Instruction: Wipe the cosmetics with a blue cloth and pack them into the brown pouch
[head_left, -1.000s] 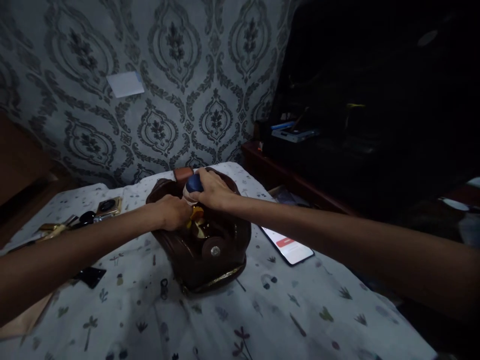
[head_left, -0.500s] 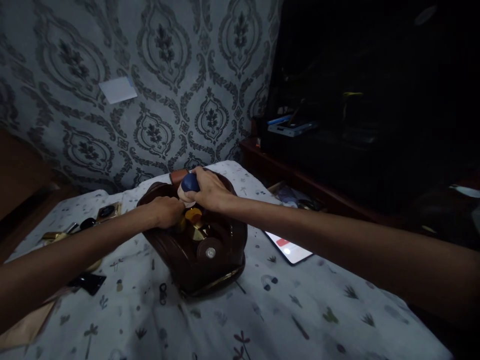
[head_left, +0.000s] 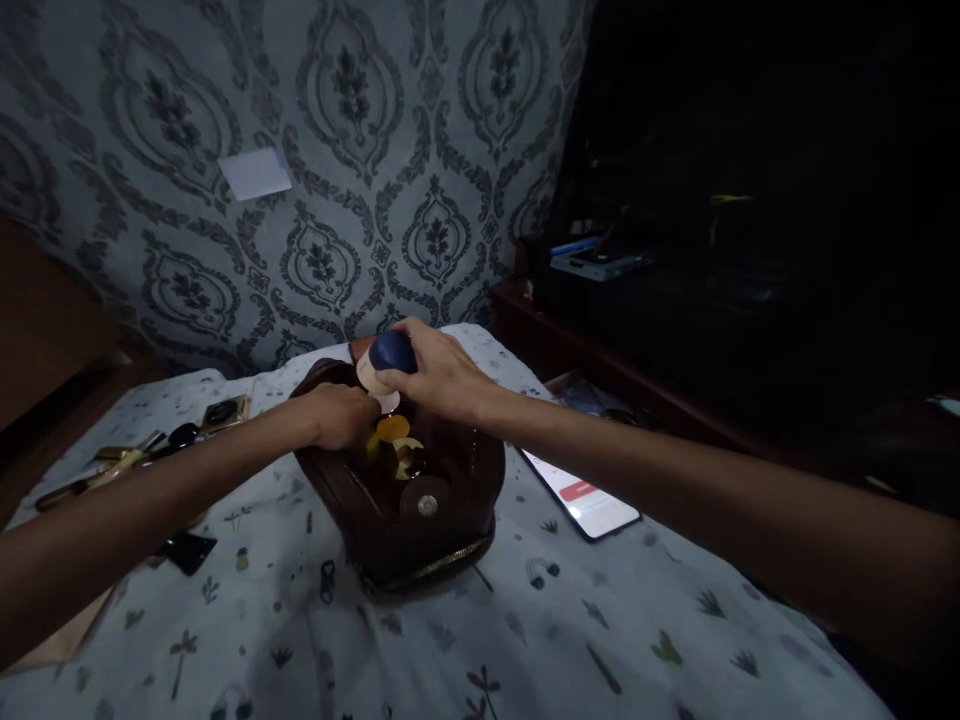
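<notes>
A brown leather bag (head_left: 442, 530) stands open on a bed covered by a white patterned sheet (head_left: 525, 640). My right hand (head_left: 439, 375) is closed around a pale container with a dark blue cap (head_left: 391, 353), held just above the bag's mouth. My left hand (head_left: 337, 415) is curled on the bag's left rim, fingers closed at the opening. Yellow and gold items (head_left: 394, 435) show inside the bag.
A lit phone (head_left: 585, 495) lies on the sheet right of the bag. Several small dark and gold items (head_left: 142, 455) lie at the left, and a black card (head_left: 187, 550) nearer me. A dark wooden shelf (head_left: 600, 350) stands at the right, the wallpapered wall behind.
My right hand has lifted the blue-capped container slightly higher above the bag. My left hand has stayed on the bag's rim.
</notes>
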